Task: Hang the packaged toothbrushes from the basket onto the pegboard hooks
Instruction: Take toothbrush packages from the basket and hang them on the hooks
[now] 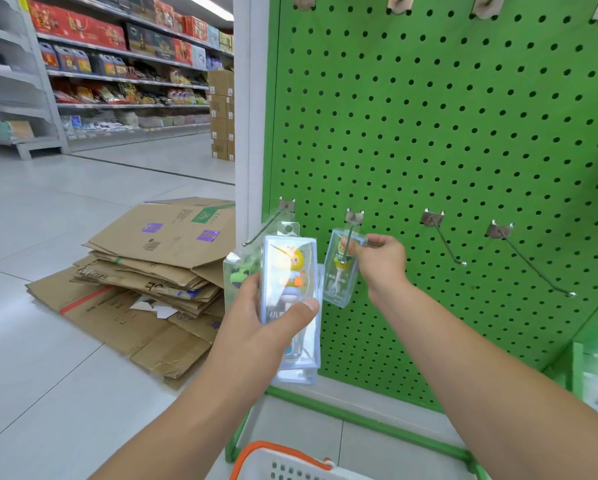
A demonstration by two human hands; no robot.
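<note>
My right hand (377, 261) pinches a toothbrush pack (339, 271) at the hook (347, 240); my left hand (266, 313) grips spare packs (290, 271). I should slide it fully back.

Clear plastic toothbrush packs: one at the second hook (339, 271), a fanned stack in the left hand (290, 299), at least three, exact number unclear. Long metal pegboard hooks, lower row: four (449, 242). Short hook brackets, far top row: four, partly cropped (399, 2). White basket with orange handle, near edge: one (290, 465). Pile of flattened brown cardboard boxes, left floor: one, sheets uncounted (145, 271).
</note>
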